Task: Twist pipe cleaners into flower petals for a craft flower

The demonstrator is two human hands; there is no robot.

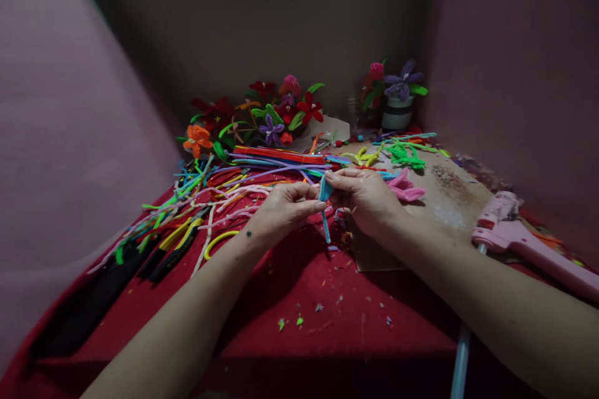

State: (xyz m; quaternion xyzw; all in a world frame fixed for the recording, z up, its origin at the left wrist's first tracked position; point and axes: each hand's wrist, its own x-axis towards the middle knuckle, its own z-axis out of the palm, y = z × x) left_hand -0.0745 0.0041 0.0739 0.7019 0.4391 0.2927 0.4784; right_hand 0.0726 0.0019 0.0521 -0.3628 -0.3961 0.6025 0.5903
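Between my two hands, over the middle of the table, is a blue pipe cleaner point(326, 190) bent into a small petal-like loop, its tail hanging down. My left hand point(292, 206) pinches the loop's lower part between thumb and fingertips. At its top edge, the thumb and forefinger of my right hand point(362, 196) close on the same piece. A pink pipe-cleaner flower point(406, 187) lies just beyond my right hand, on a cardboard sheet point(461, 193). Behind both hands stretches a bundle of red, purple and blue pipe cleaners point(285, 156).
Pliers with yellow-and-black handles point(175, 246) and loose pipe cleaners point(224, 209) lie at left. A pink glue gun point(515, 224) with a glue stick rests at right. Finished flowers point(281, 112) and a striped pot point(397, 113) stand behind. Fuzzy scraps point(299, 321) dot the red cloth point(346, 340).
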